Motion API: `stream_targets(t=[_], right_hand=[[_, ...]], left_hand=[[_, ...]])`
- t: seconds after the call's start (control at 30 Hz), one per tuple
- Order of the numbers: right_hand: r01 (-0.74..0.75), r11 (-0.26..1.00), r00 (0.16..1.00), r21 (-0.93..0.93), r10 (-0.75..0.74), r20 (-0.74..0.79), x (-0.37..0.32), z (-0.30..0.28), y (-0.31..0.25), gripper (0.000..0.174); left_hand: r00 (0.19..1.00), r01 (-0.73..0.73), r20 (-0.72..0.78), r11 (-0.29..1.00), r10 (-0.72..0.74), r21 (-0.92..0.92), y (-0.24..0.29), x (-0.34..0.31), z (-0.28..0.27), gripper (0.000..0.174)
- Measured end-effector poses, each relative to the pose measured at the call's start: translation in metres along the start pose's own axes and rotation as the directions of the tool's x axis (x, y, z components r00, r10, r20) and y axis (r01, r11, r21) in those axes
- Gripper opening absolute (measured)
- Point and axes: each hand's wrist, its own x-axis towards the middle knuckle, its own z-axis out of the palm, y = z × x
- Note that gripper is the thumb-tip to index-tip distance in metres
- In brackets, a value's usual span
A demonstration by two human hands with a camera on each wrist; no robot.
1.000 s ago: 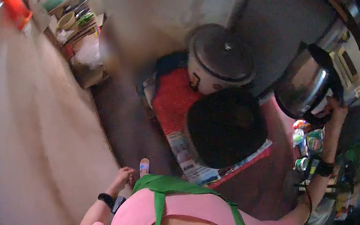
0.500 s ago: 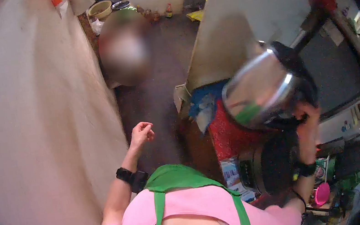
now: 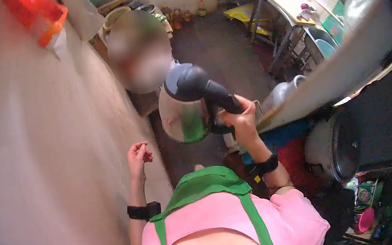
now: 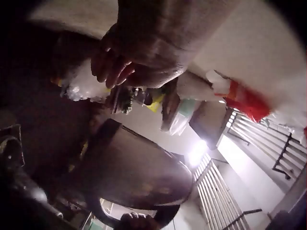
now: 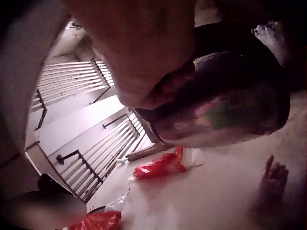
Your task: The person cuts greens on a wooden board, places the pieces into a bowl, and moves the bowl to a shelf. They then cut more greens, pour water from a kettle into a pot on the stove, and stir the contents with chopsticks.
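A steel electric kettle [image 3: 175, 120] with a black lid and handle is held up in front of the body, and its shiny side reflects the green apron. My right hand [image 3: 243, 120] grips it by the handle. In the right wrist view the kettle [image 5: 230, 112] fills the upper right, beside the gripping hand [image 5: 144, 62]. My left hand [image 3: 138, 158] holds nothing and hangs in the air near the pale wall, its fingers loosely curled. Seen from the left wrist, the kettle [image 4: 139, 165] is below that hand [image 4: 148, 52], apart from it.
A pale wall [image 3: 52, 168] runs along the left, with a red plastic bag [image 3: 41, 19] high on it. A partition [image 3: 333, 68] stands at the right, with a large lidded pot [image 3: 322, 147] on a red cloth below it. Bottles [image 3: 186, 14] line the far wall beyond the dark floor [image 3: 205, 46].
The kettle has swung from the far right to the middle, carried by my right hand. My view has turned left, putting the large pot at the right edge. The left hand stays empty.
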Motion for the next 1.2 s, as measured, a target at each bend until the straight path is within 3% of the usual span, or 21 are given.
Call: stream_targets(t=[0.13,0.2,0.3,0.37,0.43,0.5,0.63,0.83,0.87,1.07,1.2], right_hand=[[0.061,0.993,0.991,-0.100,-0.072,-0.114,0.058,0.023,0.037,0.011],[0.051,0.992,0.979,-0.111,-0.072,-0.192,0.084,0.031,0.050,0.012],[0.021,0.990,0.939,-0.137,-0.066,-0.337,0.118,0.028,0.072,0.012],[0.038,0.988,0.908,-0.150,-0.097,-0.408,0.140,0.027,0.082,0.011],[0.057,0.997,0.836,-0.051,-0.076,-0.544,0.165,0.027,0.080,0.010],[0.072,0.993,0.777,-0.092,-0.114,-0.619,0.192,0.012,0.091,0.010],[0.114,0.990,0.582,-0.085,-0.136,-0.802,0.247,-0.029,0.093,0.021],[0.065,0.975,0.303,-0.215,-0.224,-0.926,0.328,-0.124,0.088,0.015],[0.012,0.971,0.347,-0.241,-0.230,-0.909,0.339,-0.143,0.084,0.013],[-0.033,0.969,0.307,-0.243,-0.222,-0.925,0.427,-0.260,0.064,0.014],[-0.060,0.957,0.303,-0.285,-0.255,-0.918,0.497,-0.336,0.051,0.020]], left_hand=[[0.997,-0.074,0.002,0.996,0.074,0.055,0.059,0.085,0.012,0.019],[0.975,-0.196,0.111,0.980,0.191,0.039,0.086,0.128,0.028,0.017],[0.930,-0.267,0.275,0.962,0.244,0.049,0.121,0.187,0.061,0.015],[0.918,-0.237,0.344,0.968,0.197,0.077,0.143,0.227,0.081,0.014],[0.863,-0.272,0.452,0.962,0.226,0.037,0.154,0.275,0.102,0.013],[0.818,-0.255,0.546,0.965,0.182,0.060,0.165,0.314,0.125,0.013],[0.694,-0.227,0.711,0.972,0.113,0.067,0.182,0.378,0.191,0.016],[0.583,-0.094,0.812,0.990,-0.030,0.104,0.171,0.463,0.304,0.017],[0.577,-0.069,0.816,0.994,-0.027,0.081,0.164,0.480,0.325,0.017],[0.600,-0.027,0.798,0.995,-0.057,0.092,0.184,0.552,0.475,0.017],[0.499,-0.158,0.866,0.983,0.000,0.091,0.236,0.594,0.580,0.017]])
